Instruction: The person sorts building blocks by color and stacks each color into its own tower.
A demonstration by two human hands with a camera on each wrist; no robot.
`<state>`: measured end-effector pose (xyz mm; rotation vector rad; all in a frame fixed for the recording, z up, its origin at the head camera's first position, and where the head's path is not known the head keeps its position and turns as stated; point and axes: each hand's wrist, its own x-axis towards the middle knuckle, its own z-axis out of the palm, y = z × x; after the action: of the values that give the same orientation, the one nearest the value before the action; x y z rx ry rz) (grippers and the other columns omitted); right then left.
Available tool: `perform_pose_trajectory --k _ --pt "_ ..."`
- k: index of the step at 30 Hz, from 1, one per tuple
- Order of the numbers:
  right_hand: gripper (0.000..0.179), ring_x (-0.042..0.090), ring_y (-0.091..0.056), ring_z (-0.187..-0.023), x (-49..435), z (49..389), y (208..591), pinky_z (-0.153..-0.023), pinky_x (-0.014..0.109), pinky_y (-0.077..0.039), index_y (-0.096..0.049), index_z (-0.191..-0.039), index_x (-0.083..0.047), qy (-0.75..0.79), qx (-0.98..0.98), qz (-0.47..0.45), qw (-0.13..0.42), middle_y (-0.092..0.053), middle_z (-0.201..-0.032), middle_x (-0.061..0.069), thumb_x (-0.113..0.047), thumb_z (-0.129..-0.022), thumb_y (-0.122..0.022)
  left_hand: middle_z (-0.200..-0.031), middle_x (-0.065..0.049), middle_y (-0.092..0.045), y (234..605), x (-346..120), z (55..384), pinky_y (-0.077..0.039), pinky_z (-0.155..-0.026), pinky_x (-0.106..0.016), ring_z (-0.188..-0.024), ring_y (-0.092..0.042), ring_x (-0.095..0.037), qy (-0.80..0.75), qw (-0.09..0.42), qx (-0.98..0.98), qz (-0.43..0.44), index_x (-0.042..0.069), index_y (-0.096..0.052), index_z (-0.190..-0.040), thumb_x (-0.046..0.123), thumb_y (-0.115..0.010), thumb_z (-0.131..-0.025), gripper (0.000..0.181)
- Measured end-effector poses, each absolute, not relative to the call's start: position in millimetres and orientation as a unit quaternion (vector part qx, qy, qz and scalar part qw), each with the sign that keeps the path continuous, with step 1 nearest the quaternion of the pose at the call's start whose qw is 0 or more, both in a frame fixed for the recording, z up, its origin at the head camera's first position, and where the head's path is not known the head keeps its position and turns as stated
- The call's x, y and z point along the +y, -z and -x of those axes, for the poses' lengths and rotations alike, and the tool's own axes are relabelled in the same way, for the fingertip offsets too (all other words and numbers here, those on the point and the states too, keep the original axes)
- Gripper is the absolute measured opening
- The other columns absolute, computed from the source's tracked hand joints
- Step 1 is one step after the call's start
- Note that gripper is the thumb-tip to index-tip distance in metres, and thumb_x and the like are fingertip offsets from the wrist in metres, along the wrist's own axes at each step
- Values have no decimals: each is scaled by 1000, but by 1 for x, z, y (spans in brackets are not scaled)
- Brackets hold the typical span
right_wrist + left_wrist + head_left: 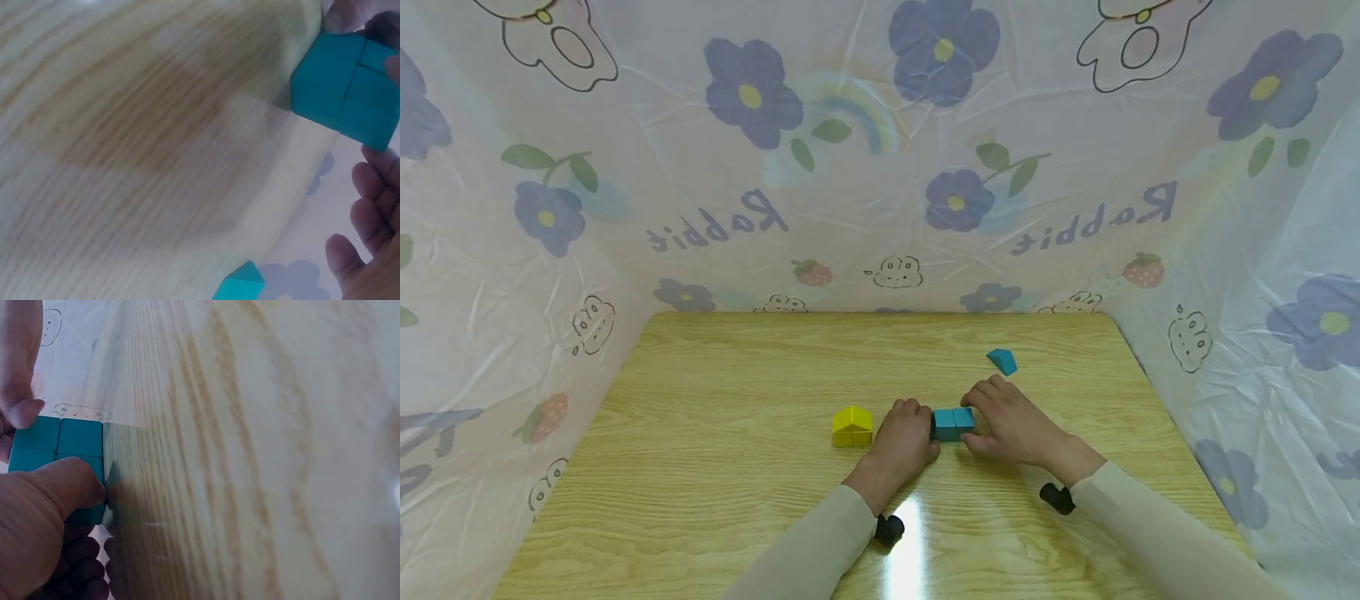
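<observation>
A group of blue blocks [953,423] stands on the wooden table between the two hands, joined side by side. My left hand [901,442] grips its left end; in the left wrist view the thumb [75,484] lies across the front of the blue blocks [81,436], fingers curled behind. At the other end my right hand [1015,425] pinches the blocks between thumb and index finger. In the right wrist view its other fingers [369,219] are spread below the blue blocks [328,81]. Left of the left hand sits a yellow block stack [852,427] with a peaked top.
A loose blue wedge-shaped block [1002,360] lies beyond the right hand. Patterned cloth [880,192] rises behind the wooden table [722,400] and along both sides. Black wrist pieces [890,531] show at both sleeve cuffs.
</observation>
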<state>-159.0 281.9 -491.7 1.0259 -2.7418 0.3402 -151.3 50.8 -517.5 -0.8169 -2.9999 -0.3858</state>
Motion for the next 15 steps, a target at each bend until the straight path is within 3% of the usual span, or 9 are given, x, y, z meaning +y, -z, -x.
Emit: perform_pose_trajectory --k 9,15 --pt "41 32 -60 -114 285 167 482 -103 53 -48 -70 -118 -5 -133 -935 -311 106 -68 -115 7 -39 -97 -76 -105 -7 -64 519 51 150 -53 -89 -31 -92 -53 -21 129 5 -957 260 3 -69 -117 32 -79 -94 39" --pt "36 36 -59 -108 290 178 485 -93 55 -50 -68 -115 -2 -90 -934 -295 183 -66 -112 13 -29 -94 -80 -110 -8 -65 520 52 151 -53 -93 -31 -97 -55 -21 126 0 -958 257 3 -69 -121 32 -78 -95 40"
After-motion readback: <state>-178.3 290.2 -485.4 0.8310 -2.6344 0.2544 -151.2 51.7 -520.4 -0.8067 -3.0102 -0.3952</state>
